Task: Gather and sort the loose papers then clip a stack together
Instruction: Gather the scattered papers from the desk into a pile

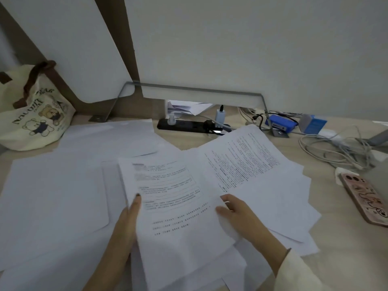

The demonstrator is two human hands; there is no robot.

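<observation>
Loose white sheets cover the desk. A printed page (176,206) lies in the middle on top of the pile, slightly tilted. My left hand (126,225) grips its left edge, thumb on top and fingers hidden beneath. My right hand (241,217) rests on its right edge with fingers curled over the paper. A second printed page (243,156) lies angled to the upper right. Blank sheets (52,196) spread out to the left and more blank sheets (283,211) fan out at the right. No clip is visible.
A cream tote bag (35,114) with bear prints stands at the far left. A black power strip (189,124) with plugs, a blue box (281,122) and tangled grey cables (336,150) line the back. A pink phone (365,198) lies at the right edge.
</observation>
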